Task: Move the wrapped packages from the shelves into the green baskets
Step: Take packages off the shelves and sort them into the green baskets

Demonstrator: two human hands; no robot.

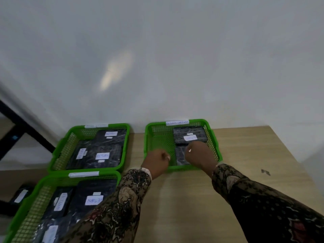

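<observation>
At nine o'clock on the worktop a green basket holds several dark wrapped packages with white labels, and a second full basket sits at seven o'clock. At centre the third basket is half filled: one labelled package lies at its twelve-o'clock end, and a nearer package lies below it, long axis running roughly twelve to six. The left hand hovers over the basket's near-left part, fingers curled, apparently holding nothing, though blur leaves that unsure. The right hand rests over the nearer package's right side, at about three o'clock from its visible strip; whether it grips the wrap or merely presses it cannot be told. That hand is plainly the closer, so settling or letting go of the package likely falls to it. The package looks black, glossy and film-wrapped, flat and rectangular, its label hidden.
</observation>
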